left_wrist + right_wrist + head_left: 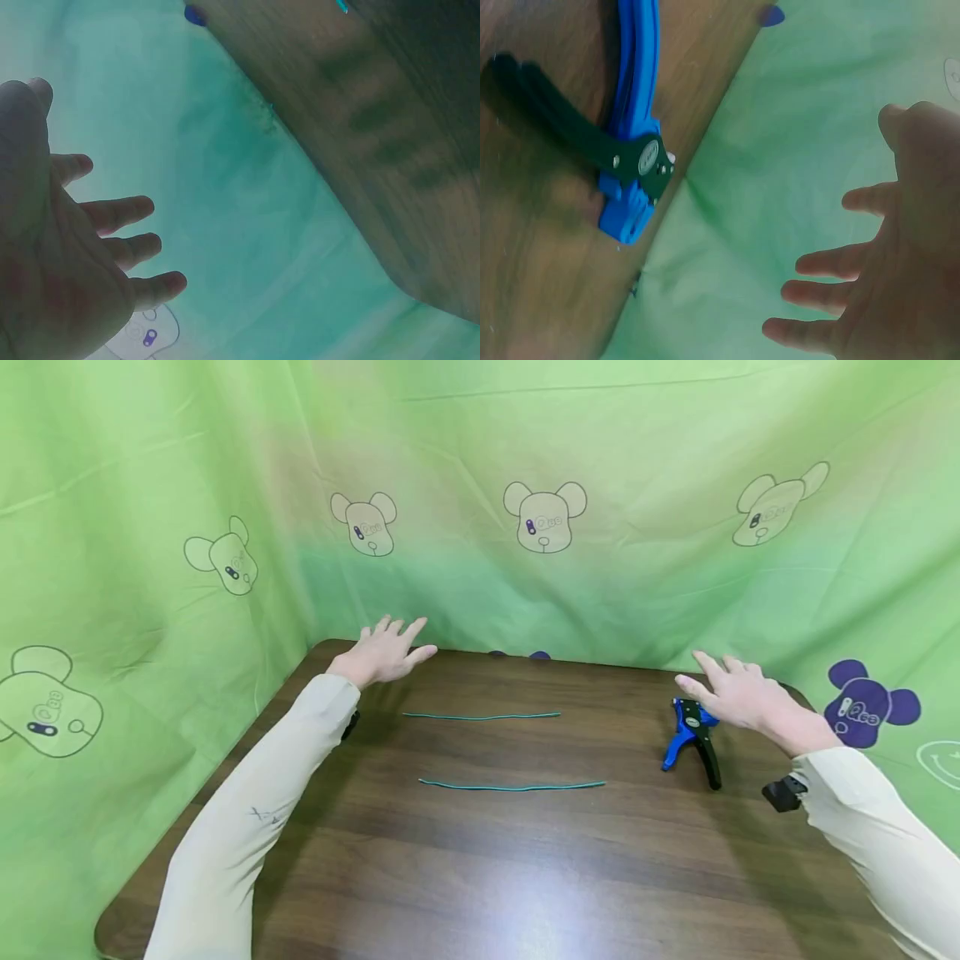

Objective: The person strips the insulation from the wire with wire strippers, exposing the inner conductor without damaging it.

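In the head view my left hand (pixel 383 652) hovers over the table's far left corner, fingers spread and holding nothing. My right hand (pixel 738 694) hangs above the far right part, also with spread fingers and nothing in it. Just beside and below it lies a wire stripper (pixel 692 727) with one blue and one black handle, which also shows large in the right wrist view (pixel 634 157). Two thin teal wires lie roughly parallel across the middle: a farther wire (pixel 482 718) and a nearer, slightly longer wire (pixel 512 788). Neither hand touches anything.
The brown wooden table (pixel 420 877) has rounded corners. A green curtain (pixel 465 593) printed with bear heads stands close behind its far edge and along the left side. Light glares off the table's near middle. A small black device (pixel 784 794) is worn on the right wrist.
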### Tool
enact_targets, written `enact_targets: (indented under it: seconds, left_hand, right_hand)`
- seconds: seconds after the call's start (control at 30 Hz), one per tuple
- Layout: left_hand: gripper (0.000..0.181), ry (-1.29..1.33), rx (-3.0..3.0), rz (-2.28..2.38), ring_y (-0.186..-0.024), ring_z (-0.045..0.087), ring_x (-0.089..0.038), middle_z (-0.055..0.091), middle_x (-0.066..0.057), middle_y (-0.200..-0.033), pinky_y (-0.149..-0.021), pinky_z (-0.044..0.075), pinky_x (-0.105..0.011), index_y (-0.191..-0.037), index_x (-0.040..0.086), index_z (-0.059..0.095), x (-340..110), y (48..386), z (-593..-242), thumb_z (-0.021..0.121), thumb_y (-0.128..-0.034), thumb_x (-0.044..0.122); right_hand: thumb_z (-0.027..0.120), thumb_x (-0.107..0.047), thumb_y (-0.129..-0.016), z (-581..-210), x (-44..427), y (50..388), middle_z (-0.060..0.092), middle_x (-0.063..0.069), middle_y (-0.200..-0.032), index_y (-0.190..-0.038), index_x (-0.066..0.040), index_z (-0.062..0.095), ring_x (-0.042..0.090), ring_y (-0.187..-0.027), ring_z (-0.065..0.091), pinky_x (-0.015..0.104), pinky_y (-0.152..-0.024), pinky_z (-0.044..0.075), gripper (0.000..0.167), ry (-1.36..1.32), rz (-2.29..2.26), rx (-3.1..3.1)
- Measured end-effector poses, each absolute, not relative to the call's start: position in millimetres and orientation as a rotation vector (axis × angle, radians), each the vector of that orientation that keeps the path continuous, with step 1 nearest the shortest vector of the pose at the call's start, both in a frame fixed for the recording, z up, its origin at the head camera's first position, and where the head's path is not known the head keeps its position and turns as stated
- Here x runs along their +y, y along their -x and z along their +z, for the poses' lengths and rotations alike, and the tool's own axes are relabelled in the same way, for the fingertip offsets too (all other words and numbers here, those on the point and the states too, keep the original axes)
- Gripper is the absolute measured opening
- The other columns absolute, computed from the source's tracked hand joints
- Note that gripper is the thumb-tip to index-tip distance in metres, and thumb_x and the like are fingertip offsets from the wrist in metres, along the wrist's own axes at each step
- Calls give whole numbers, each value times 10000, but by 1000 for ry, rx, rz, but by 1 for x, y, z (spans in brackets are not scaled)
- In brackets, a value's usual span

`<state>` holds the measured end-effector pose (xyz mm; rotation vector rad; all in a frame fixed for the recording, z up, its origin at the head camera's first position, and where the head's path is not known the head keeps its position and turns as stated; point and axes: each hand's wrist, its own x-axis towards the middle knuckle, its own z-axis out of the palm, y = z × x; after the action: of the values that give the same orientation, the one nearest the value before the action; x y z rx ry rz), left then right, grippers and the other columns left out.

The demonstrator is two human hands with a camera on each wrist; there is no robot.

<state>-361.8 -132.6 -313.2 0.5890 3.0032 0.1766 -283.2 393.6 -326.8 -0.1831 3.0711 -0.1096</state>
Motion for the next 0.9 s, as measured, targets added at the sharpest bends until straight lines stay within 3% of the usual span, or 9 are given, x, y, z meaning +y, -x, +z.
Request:
enact_targets:
  seconds: [0.3, 0.47, 0.9]
  left_hand:
    - [707, -662, 3018, 199, -1496, 159, -406, 262, -188, -1590, -1151, 207, -626, -1584, 249, 114, -121, 359, -323, 223, -1005, 640]
    - [708, -674, 3017, 253, -1497, 170, -385, 269, -169, -1589, -1158, 204, -612, -1583, 261, 120, -113, 357, -328, 217, -999, 650]
    - [709, -699, 3005, 386, -1497, 188, -356, 301, -143, -1578, -1170, 194, -582, -1578, 246, 164, -96, 345, -334, 224, -999, 651]
  right_hand:
    - [235, -620, -1010, -342, 386, 282, 183, 465, -1450, -1537, 15, 128, 724, -1252, 188, 800, -946, 264, 832, 180, -199, 3063]
    - [272, -569, -1027, -353, 385, 284, 200, 486, -1439, -1515, 69, 156, 740, -1239, 200, 789, -972, 252, 812, 221, -269, 3079]
    - [284, -554, -1031, -371, 382, 282, 181, 513, -1428, -1516, 71, 116, 745, -1235, 187, 777, -967, 235, 809, 203, -447, 3037]
